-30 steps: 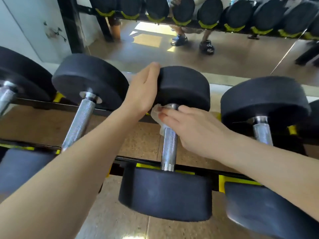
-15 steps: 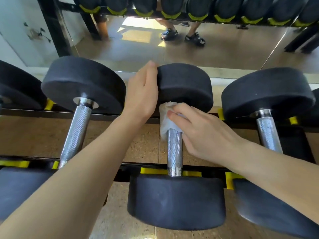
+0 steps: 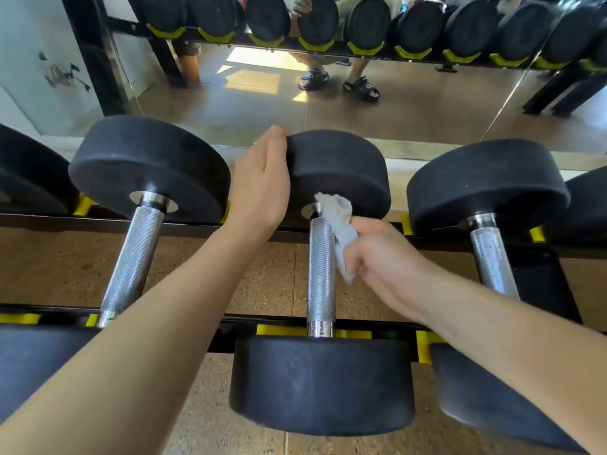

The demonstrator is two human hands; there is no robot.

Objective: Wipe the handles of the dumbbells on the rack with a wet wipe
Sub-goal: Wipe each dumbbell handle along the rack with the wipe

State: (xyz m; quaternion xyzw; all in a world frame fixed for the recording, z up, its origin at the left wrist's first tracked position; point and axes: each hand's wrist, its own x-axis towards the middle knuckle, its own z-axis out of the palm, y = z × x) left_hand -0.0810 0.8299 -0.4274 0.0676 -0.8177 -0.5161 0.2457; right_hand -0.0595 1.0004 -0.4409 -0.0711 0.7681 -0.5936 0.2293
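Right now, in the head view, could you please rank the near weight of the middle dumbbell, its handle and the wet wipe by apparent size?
1. Near weight, largest, though nearness to the camera inflates it.
2. Handle.
3. Wet wipe, smallest; the right hand hides part of it.

Open gaps flank the middle dumbbell's knurled handle (image 3: 321,270), showing floor below. Black end weights (image 3: 338,172) cap it front and back. The neighbouring dumbbell handles (image 3: 131,257) stand well apart; rack rails (image 3: 230,326) with yellow cradles (image 3: 279,330) cross beneath.
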